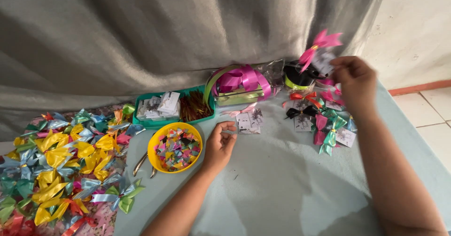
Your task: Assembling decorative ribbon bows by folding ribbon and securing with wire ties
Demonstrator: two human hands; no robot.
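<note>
My right hand is raised at the far right, pinching a pink ribbon bow with a small printed card attached. Below it lie several finished bows on cards in red, black, green and pink. My left hand rests on the pale blue table cover, fingers loosely curled and holding nothing. It sits beside a yellow bowl of coloured scraps and just left of a pink bow on small cards.
A green tray holds cards and brown wire ties. Rolls of pink and green ribbon and a black roll stand at the back. A heap of yellow, blue and green bows fills the left. Scissors handles poke out beside the bowl. A grey curtain hangs behind.
</note>
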